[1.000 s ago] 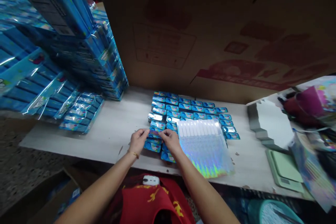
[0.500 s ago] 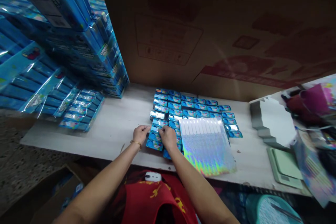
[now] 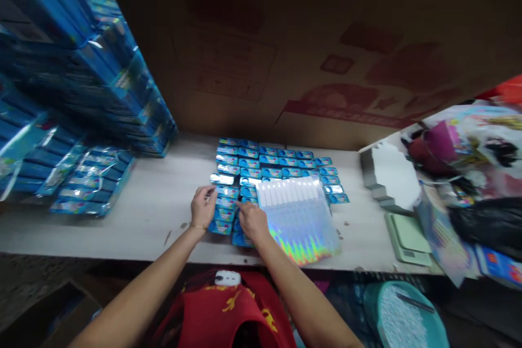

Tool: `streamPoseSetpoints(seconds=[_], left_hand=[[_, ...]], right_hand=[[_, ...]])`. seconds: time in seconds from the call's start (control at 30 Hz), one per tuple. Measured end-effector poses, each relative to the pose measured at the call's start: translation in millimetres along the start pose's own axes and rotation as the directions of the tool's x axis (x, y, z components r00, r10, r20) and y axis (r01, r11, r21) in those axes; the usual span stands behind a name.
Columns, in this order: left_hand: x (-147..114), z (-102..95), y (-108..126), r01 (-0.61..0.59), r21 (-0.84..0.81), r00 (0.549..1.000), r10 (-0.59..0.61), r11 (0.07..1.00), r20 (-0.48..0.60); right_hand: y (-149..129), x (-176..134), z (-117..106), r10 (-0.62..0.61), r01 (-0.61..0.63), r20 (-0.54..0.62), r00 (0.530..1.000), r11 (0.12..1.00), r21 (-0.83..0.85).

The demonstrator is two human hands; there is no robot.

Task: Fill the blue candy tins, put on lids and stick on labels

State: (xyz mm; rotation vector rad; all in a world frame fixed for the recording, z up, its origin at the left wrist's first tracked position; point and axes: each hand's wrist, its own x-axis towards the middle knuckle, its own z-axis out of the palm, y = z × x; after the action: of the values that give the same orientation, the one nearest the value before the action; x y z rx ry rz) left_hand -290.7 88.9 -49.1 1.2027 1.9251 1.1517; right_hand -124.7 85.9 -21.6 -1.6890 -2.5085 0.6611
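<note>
Small flat blue boxes (image 3: 267,161) lie in close columns on the white worktop. My left hand (image 3: 203,207) rests at the left end of the nearest column (image 3: 222,213), its bent fingertips beside a box and a gap between finger and thumb. From the right, my right hand (image 3: 253,222) reaches over the boxes with its index finger stretched out and touching near the same column. Neither hand lifts a box. A shiny holographic sheet of sleeves (image 3: 296,223) covers part of the boxes, just right of my right hand.
Wrapped blue packs (image 3: 92,182) and tall stacks (image 3: 134,103) stand at left. A big cardboard carton (image 3: 261,65) walls off the back. At right are a white stepped stack (image 3: 393,176), a green scale (image 3: 408,236) and, below the edge, a teal bucket (image 3: 375,310).
The view has swung to the right, so everything sits further left. My left hand has moved up along the column's left side; my right index finger is now stretched out.
</note>
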Motion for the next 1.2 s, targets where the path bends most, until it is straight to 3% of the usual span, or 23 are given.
streamPoseSetpoints(seconds=[0.03,0.1,0.17,0.23,0.3,0.4,0.53,0.7,0.87,1.03,1.2], left_hand=[[-3,9.1,16,-0.151,0.058,0.988,0.148,0.987,0.053],[-12,35.5,47,-0.404,0.155,0.903,0.366,0.902,0.225],[-21,69.9,71,-0.557,0.237,0.806,0.45,0.796,0.384],[-26,106.4,86,-0.628,0.323,0.755,0.454,0.708,0.473],[-27,138.6,92,-0.635,0.408,0.756,0.417,0.656,0.505],[-25,169.4,92,-0.606,0.495,0.783,0.358,0.623,0.508],[-26,180.5,90,-0.592,0.524,0.797,0.351,0.612,0.491],[-27,179.4,92,-0.589,0.492,0.797,0.358,0.642,0.487],[-26,179.9,91,-0.577,0.448,0.8,0.36,0.683,0.48],[-25,179.2,90,-0.568,0.427,0.801,0.352,0.704,0.484],[-25,180.7,92,-0.539,0.43,0.817,0.324,0.724,0.478]], right_hand=[[18,-5,-5,0.037,-0.031,-0.076,0.996,0.997,0.075],[66,-16,-21,0.109,-0.064,-0.245,0.963,0.981,0.185],[123,-25,-43,0.167,-0.093,-0.397,0.903,0.976,0.199],[179,-26,-68,0.188,-0.141,-0.492,0.85,0.981,0.13],[224,-18,-88,0.161,-0.175,-0.486,0.859,0.984,0.018],[264,4,-103,0.12,-0.183,-0.331,0.936,0.969,-0.166],[278,23,-105,0.067,-0.119,-0.164,0.984,0.935,-0.335],[281,13,-105,-0.012,-0.042,-0.119,0.993,0.898,-0.438],[283,3,-99,-0.068,0.009,-0.119,0.991,0.9,-0.437],[275,3,-98,-0.003,-0.069,-0.232,0.973,0.951,-0.302],[243,-32,-140,0.083,-0.098,-0.415,0.906,0.995,-0.014]])
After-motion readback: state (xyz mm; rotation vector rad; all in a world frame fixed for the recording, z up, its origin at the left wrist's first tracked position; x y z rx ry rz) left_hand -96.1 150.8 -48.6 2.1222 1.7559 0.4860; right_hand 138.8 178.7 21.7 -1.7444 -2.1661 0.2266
